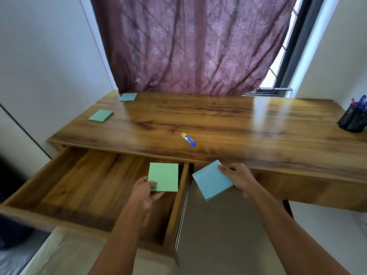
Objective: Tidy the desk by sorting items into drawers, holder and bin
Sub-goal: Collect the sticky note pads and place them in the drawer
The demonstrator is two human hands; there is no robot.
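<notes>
**Step in hand (judged):** lodging two pads in the open drawer.

- **Left hand:** thumb on top and fingers beneath, pinching the near edge of the green pad. The pad is held flat over the drawer's right rear corner.
- **Right hand:** clamped on the right side of the blue pad. It is just outside the drawer's right wall, below the desk front edge.
- **Method:** lower the green pad flat and square it to the walls before letting go. Then lift the blue pad over the wall and lay it beside or on top.
- **Orientation:**
  - Green pad: nearly square, its slightly longer sides running toward the desk.
  - Blue pad: turned corner-on, one corner toward the desk.
- **Still on the desk:**
  - Far blue pad, at the left rear corner.
  - Far green pad, by the left edge.
  - Glue stick, near the front edge, lying diagonally with its yellow end rearward-left.
  - Holder, at the right edge.
</notes>
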